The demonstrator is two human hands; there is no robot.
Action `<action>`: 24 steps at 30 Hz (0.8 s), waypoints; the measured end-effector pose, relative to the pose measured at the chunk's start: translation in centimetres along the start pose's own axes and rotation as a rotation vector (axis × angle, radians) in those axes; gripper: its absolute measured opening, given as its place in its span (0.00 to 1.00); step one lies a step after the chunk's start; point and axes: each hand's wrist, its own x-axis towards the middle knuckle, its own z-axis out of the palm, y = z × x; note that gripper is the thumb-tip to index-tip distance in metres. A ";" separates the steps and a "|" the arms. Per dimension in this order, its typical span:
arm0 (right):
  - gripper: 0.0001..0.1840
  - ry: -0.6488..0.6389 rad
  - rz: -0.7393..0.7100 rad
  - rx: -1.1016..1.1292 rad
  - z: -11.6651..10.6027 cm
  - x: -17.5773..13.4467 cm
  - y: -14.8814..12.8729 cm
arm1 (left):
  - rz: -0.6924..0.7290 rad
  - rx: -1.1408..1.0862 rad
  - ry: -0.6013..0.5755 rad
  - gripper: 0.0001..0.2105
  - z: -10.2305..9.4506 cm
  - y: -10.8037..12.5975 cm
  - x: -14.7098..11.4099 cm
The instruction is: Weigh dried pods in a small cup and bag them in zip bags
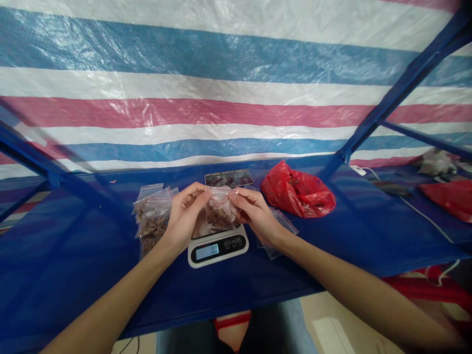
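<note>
A clear zip bag (221, 212) with brown dried pieces inside is pinched along its top edge by both hands. My left hand (188, 211) has thumb and fingers closed on the bag's left corner. On the right corner, my right hand (258, 211) grips in the same way. Beneath the bag stands a white digital scale (218, 251), its display reading 0.0. Several filled zip bags (153, 221) lie piled left of my left hand. Flat clear bags (283, 223) lie partly under my right wrist.
A crumpled red plastic bag (297, 191) sits right of the scale. Behind it is a dark flat panel (228, 178). Blue metal posts (387, 103) flank the blue table (287, 275), with a striped sheet (221, 113) behind. A white cable (427, 221) runs at the right.
</note>
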 end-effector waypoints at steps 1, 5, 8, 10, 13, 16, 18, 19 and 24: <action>0.20 0.002 -0.005 -0.002 0.0 0.0 -0.1 | 0.010 0.008 0.009 0.09 0.0 0.1 0.0; 0.23 0.016 -0.044 -0.037 0.2 0.0 -0.4 | 0.034 0.052 -0.003 0.08 -0.3 0.6 -0.1; 0.23 0.029 -0.071 -0.071 0.2 -0.1 -0.5 | 0.043 0.109 -0.041 0.08 -0.5 0.9 -0.1; 0.23 0.034 -0.075 -0.100 0.3 -0.1 -0.5 | 0.049 0.167 -0.066 0.10 -0.6 1.2 -0.1; 0.23 0.028 -0.064 -0.127 0.5 -0.2 -0.5 | 0.057 0.241 -0.101 0.12 -0.5 1.7 -0.1; 0.21 0.035 -0.038 -0.134 0.6 -0.2 -0.4 | 0.059 0.267 -0.131 0.13 -0.3 2.0 -0.3; 0.20 0.050 -0.020 -0.141 0.5 -0.2 -0.2 | 0.052 0.276 -0.153 0.14 0.0 2.1 -0.4; 0.20 0.054 -0.016 -0.147 0.4 -0.1 0.0 | 0.049 0.281 -0.160 0.14 0.0 2.0 -0.5; 0.19 0.017 -0.063 -0.162 0.4 0.0 0.3 | -0.016 0.234 -0.189 0.14 0.1 1.6 -0.6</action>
